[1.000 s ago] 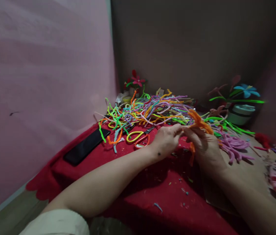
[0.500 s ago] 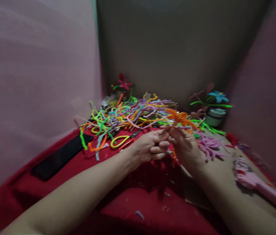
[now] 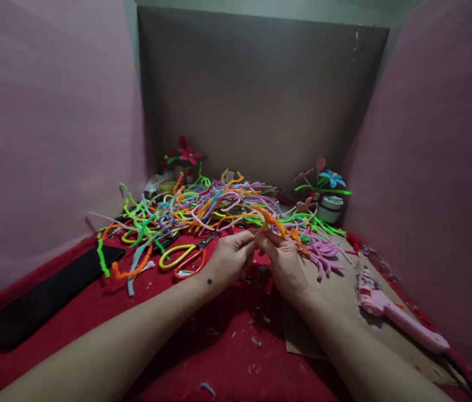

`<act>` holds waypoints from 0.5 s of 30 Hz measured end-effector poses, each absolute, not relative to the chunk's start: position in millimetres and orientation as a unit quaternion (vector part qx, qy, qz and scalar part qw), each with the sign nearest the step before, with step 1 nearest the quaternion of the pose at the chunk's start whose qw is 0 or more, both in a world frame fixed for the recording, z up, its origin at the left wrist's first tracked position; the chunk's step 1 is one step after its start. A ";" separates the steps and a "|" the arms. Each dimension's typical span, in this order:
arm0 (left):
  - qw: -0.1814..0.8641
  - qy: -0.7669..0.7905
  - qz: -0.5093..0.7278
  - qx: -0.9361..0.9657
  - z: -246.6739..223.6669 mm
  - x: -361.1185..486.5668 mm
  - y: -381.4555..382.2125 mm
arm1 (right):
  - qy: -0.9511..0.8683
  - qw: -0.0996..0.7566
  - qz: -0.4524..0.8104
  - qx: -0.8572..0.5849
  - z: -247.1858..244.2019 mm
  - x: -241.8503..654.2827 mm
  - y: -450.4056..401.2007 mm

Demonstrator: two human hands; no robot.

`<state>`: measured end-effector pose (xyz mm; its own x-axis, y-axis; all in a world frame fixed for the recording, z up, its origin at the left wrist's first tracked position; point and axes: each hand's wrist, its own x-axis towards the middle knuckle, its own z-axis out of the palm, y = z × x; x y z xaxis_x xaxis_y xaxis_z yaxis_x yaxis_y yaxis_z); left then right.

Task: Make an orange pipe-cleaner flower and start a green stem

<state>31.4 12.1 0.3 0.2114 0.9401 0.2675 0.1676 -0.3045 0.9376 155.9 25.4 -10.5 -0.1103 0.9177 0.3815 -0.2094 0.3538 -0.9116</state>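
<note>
Left hand (image 3: 232, 258), right hand (image 3: 283, 259), fingertips meeting

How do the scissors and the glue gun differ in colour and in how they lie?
The scissors have one yellow and one red handle loop; the glue gun is mostly pink.
The scissors lie on the red cloth; the glue gun lies on the cardboard.
The scissors have no cord; the glue gun has a dark cord at its handle end.
Both lie unheld.
</note>
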 end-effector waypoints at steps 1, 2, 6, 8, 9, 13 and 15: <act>0.464 0.416 0.463 0.631 3.1 31.7 12.0 | -0.573 0.589 0.482 -0.304 -11.5 156.6 26.5; 0.506 0.407 0.460 0.606 5.5 31.6 12.1 | -0.573 0.590 0.484 -0.300 -12.8 157.5 27.7; 0.633 0.338 0.440 0.540 9.3 26.7 15.1 | -0.591 0.597 0.458 -0.291 -16.1 161.1 31.7; 0.694 0.297 0.412 0.510 9.0 22.8 16.4 | -0.604 0.593 0.446 -0.291 -15.0 162.0 31.7; 0.721 0.280 0.400 0.492 8.8 21.0 16.5 | -0.610 0.587 0.446 -0.291 -13.8 162.0 31.1; 0.787 0.214 0.382 0.434 8.9 16.5 14.8 | -0.611 0.562 0.487 -0.272 -9.0 160.7 27.2; 0.791 0.205 0.375 0.437 8.8 16.2 15.3 | -0.602 0.560 0.505 -0.262 -9.7 160.5 27.4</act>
<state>16.2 15.3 8.8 0.6346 0.7729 0.0034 -0.4143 0.3364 0.8457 160.5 27.4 -9.7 -0.2353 0.8814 0.4095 -0.2502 0.3523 -0.9019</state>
